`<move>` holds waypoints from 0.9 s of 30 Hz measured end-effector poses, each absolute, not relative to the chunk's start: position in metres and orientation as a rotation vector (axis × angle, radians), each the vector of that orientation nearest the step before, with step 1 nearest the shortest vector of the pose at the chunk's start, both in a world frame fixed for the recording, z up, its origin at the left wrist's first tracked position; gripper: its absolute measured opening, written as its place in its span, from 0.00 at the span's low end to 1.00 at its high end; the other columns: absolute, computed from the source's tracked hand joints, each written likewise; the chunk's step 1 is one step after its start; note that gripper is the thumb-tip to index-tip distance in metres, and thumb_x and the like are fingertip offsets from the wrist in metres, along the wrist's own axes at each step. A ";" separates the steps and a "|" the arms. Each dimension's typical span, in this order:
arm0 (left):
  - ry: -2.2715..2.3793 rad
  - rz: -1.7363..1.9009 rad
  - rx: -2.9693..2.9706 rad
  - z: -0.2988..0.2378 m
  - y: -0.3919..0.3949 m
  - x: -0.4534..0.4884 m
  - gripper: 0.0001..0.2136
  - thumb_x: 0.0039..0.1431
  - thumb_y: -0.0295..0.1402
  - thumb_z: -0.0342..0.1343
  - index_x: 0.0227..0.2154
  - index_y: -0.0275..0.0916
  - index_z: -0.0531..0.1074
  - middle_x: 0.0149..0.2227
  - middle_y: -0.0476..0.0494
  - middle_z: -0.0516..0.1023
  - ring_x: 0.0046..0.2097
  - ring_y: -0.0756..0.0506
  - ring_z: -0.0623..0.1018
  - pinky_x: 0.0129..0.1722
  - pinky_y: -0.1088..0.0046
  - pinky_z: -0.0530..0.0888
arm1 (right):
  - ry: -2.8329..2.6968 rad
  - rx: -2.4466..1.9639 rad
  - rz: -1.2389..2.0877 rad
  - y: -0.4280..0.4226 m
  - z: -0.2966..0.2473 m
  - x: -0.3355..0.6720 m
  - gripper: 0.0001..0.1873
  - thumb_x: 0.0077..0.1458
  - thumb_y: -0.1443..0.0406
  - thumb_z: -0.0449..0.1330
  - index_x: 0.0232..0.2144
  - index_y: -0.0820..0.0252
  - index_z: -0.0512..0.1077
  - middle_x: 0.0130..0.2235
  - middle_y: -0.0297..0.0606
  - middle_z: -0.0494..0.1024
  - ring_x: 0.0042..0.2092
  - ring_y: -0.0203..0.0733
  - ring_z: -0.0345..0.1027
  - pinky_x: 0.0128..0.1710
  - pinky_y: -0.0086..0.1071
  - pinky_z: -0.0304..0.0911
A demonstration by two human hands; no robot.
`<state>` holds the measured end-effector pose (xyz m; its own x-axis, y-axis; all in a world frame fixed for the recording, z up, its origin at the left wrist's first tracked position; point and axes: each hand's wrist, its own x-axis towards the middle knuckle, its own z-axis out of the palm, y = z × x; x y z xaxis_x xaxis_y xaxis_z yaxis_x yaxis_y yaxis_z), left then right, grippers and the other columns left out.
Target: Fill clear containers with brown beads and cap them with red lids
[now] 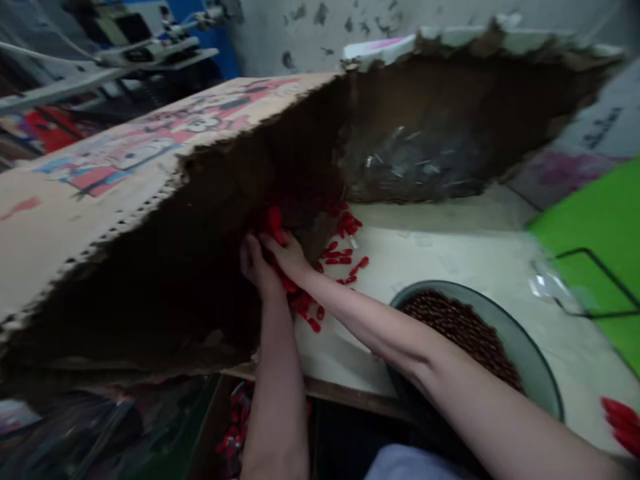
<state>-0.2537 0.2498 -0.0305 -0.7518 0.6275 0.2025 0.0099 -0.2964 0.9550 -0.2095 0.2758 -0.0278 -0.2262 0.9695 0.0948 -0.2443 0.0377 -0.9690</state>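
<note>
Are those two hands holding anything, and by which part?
Cannot tell: the left hand and right hand reach among small red pieces, but the shade and blur show no clear grip.

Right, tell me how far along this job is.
Done: the round basin with grey rim is already full of dark brown pieces. In hand: the left hand and right hand are among small red plastic pieces. Remaining: more red pieces lie scattered on the white tabletop.

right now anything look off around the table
Loose red pieces lie scattered on the table outside the bowl, and the cardboard carton has a ragged, torn edge along its opening.
</note>
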 end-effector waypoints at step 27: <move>1.219 0.973 1.530 -0.017 0.122 -0.015 0.12 0.57 0.36 0.56 0.41 0.38 0.76 0.48 0.39 0.77 0.52 0.42 0.74 0.55 0.64 0.67 | -1.624 -1.559 1.221 0.083 -0.027 0.165 0.27 0.42 0.60 0.68 0.48 0.56 0.75 0.58 0.47 0.67 0.62 0.56 0.55 0.63 0.49 0.46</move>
